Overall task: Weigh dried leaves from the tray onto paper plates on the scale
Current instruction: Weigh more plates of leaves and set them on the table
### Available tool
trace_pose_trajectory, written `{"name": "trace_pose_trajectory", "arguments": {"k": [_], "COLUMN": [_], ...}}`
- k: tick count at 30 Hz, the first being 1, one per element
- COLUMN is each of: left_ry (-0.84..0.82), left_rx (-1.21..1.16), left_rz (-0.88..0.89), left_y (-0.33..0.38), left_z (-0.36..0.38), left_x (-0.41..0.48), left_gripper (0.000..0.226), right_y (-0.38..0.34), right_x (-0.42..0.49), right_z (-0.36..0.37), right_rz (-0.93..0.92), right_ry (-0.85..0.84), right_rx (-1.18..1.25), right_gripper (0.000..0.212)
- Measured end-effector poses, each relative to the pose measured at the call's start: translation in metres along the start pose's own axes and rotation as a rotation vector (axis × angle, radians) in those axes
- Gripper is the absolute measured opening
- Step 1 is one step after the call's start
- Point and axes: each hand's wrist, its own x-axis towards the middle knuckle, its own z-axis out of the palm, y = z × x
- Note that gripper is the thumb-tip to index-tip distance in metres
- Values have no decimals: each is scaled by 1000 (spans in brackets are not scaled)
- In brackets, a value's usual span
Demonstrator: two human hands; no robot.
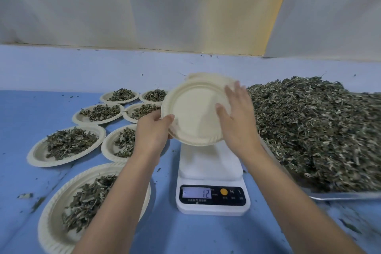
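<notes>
Left hand point(151, 130): yours grips the lower left rim of an empty paper plate point(193, 113), thumb over the top face, fingers curled beneath. Right hand point(237, 117): fingers straight and spread, lying flat on the right side of the same plate, pinching nothing.

Plate is tilted, its face turned toward you, held in the air above the far end of the scale point(210, 163) and not touching it. A second rim shows just behind its upper edge; whether that is another plate, you cannot tell.

Scale: white, standing mid-worktop toward the near edge, platform bare. Display point(196, 193) reads minus 12.

Tray point(340, 195): metal, along the right edge of the worktop point(31, 109), just beside the scale. Dried leaves point(313, 126) are heaped high across it, grey-green and crumbled.

Filled plates point(39, 153): seven on the left half of the worktop, each with a small mound of leaves. The largest-looking lies nearest the near edge, partly under your left forearm; two sit farthest back, near the far edge. Loose leaf crumbs are scattered on the blue surface.
</notes>
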Motion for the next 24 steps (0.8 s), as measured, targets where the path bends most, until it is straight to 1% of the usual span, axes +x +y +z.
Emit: {"name": "trace_pose_trajectory", "arguments": {"k": [2,3,4,5,6,7,9,11,12,15,17,24], "left_ry": [-61,-85,-105,-121,-113,-93,-47,-6,1,13,31,32], "left_rx": [-8,-4,19,48,96,165,297,322,319,336,347,430], "left_rz": [-45,-78,-100,-99,-88,-56,-18,-38,-50,-59,-55,-84], "left_y": [-5,-5,-7,-10,-11,-12,-18,-19,-21,-25,-27,-32], "left_z": [-3,-3,-3,-4,-4,-5,-5,-6,-6,-5,-4,-5], "left_x": [-2,-3,-4,-4,-6,-6,-3,-2,-2,-2,-2,-3], "left_gripper": [42,47,44,33,16,16,37,45,45,44,43,43], "right_y": [9,12,14,17,20,23,30,33,35,42,43,41], "right_x": [-5,-9,-12,-15,-17,-18,-19,-20,-20,-21,-21,-22], "right_z": [-5,-6,-6,-6,-6,-5,-6,-8,-9,-8,-6,0], "right_rz": [185,240,282,322,367,407,476,531,546,559,564,602], "right_ry": [-15,-35,-48,-45,-34,-28,-45,-84,-116,-214,-253,-355], "right_rx": [253,373,457,493,492,486,480,437,388,255,195,86], "right_gripper": [47,42,36,29,23,21,27,25,25,40,44,38]}}
